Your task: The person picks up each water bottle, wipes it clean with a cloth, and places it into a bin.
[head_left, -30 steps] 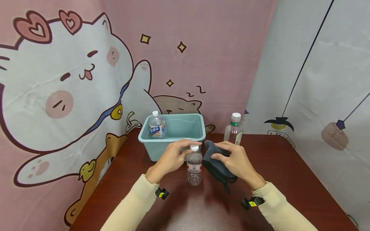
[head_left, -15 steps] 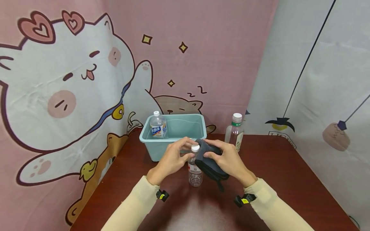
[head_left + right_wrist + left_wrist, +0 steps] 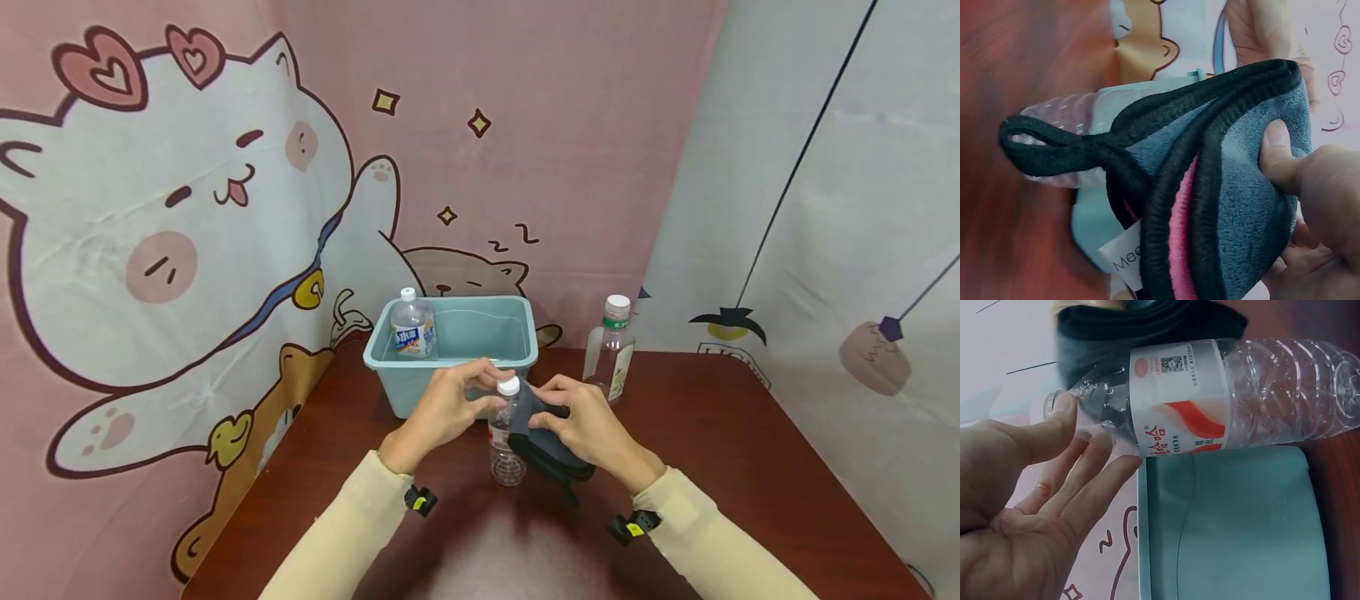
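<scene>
A clear bottle with a white cap and a red-and-white label stands upright on the table. My left hand pinches its neck just below the cap between thumb and fingers, as the left wrist view shows. In my right hand is a folded grey-blue cloth with black edging, a loop and a pink inner layer. The cloth touches or nearly touches the bottle's right side near the neck and hides part of it.
Behind the hands stands a light blue bin with a labelled bottle in its left part. Another bottle, with a green neck ring, stands at the right rear. A printed curtain hangs behind the table.
My right hand has brought the cloth leftward, up against or close to the bottle. My left hand has stayed by the bottle's neck.
</scene>
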### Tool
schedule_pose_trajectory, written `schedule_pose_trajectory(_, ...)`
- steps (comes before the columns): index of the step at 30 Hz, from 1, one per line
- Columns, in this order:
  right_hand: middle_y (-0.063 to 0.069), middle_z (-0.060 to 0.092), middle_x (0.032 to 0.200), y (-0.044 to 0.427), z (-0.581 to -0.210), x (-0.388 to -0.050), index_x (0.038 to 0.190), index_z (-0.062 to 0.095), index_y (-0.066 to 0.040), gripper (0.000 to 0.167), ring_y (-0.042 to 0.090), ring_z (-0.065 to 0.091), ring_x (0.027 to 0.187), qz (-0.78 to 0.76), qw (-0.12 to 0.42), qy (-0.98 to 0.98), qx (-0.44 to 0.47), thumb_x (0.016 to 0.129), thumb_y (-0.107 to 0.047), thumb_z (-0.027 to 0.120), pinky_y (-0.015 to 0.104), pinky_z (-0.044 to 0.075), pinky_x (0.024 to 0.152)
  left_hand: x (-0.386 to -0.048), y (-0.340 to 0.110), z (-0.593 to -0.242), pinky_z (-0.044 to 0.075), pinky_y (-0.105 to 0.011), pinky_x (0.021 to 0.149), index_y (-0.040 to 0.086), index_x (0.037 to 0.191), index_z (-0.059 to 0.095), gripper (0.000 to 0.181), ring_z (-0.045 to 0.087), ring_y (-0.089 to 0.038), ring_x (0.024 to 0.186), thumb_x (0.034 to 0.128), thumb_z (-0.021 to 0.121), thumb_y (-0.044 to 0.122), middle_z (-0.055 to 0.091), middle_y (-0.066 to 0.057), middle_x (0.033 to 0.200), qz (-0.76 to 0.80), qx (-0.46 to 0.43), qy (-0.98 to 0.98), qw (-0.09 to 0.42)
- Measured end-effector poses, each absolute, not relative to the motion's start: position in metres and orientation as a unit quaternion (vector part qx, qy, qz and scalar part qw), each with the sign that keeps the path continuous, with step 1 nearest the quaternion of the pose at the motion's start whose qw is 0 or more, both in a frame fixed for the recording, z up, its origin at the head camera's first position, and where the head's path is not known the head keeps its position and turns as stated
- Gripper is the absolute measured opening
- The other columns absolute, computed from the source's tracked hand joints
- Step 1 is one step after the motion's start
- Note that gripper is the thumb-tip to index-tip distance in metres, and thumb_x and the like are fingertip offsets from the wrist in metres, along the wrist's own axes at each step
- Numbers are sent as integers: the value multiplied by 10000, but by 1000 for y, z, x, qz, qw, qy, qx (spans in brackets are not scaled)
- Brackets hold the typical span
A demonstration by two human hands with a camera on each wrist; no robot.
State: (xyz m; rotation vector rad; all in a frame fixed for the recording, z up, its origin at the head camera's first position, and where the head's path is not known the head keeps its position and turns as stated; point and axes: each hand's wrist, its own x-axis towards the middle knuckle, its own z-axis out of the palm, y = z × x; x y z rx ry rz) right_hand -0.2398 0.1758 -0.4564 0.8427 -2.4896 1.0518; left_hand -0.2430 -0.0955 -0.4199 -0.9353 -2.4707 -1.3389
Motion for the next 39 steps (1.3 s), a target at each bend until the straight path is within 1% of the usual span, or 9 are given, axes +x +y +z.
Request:
schedule_pose_trajectory(3,-16,810,1109,180,-467,-240,1411,826,-33,531,128,781,980,360,147,-873,294,913,-102,998,232,625,772,-244,-95,-420,721,-477,1019,150,1240,807,287,881,-249,1150,992,920,62,856,-17,1421,-449,-314,-832,87)
schedule_pose_trajectory(9,-9,841,1115,183,-494,-243,1288,881,-7,382,150,825,1009,329,134,-880,316,927,-73,990,298,701,850,-244,-95,-421,721,-358,994,175,1250,795,309,882,-224,1129,988,934,89,863,-14,1382,-435,-322,-835,100)
schedule_pose_trajectory(13,-6,847,1105,183,-511,-248,1240,901,-19,334,181,844,1026,307,124,-884,330,922,-68,993,345,723,881,-244,-97,-421,717,-343,1000,179,1244,785,307,887,-217,1132,987,939,110,861,-2,1398,-430,-324,-836,105)
schedule_pose_trajectory(17,35,847,1114,183,-523,-250,1220,906,-19,311,196,845,1011,288,94,-889,343,923,-62,989,351,727,862,-244,-98,-421,713,-349,1016,201,1240,779,307,883,-202,1145,990,940,129,853,33,1421,-425,-316,-842,101)
schedule_pose_trajectory(21,57,833,1079,180,-532,-251,1159,918,-37,238,163,821,962,262,52,-895,358,933,-67,986,294,699,806,-244,-98,-421,716,-377,1021,203,1226,771,297,880,-201,1145,992,940,131,847,40,1438,-420,-317,-844,103)
schedule_pose_trajectory(26,65,846,1042,178,-535,-251,1068,924,-60,186,175,830,949,267,52,-891,364,901,-30,1000,289,682,782,-244,-98,-421,715,-384,1031,197,1218,761,285,878,-203,1150,999,934,137,841,39,1452,-419,-321,-843,105)
schedule_pose_trajectory(32,37,876,1108,180,-538,-251,1147,931,-110,256,190,840,1036,294,42,-892,340,912,-20,980,336,698,852,-243,-96,-421,718,-390,1020,199,1237,761,295,878,-212,1159,1005,931,135,854,34,1416,-413,-314,-849,102)
schedule_pose_trajectory(36,76,893,1176,180,-539,-250,1212,909,-46,304,255,860,1107,300,54,-898,318,917,-34,978,424,725,921,-242,-95,-422,718,-387,1020,199,1247,758,303,877,-221,1176,1006,930,134,849,32,1426,-411,-312,-851,99)
schedule_pose_trajectory(39,66,898,1173,180,-535,-250,1229,899,-24,336,258,865,1109,303,74,-899,306,909,-62,993,448,726,938,-242,-96,-421,716,-388,1030,192,1237,756,298,878,-230,1183,1002,932,136,841,31,1451,-412,-313,-850,100)
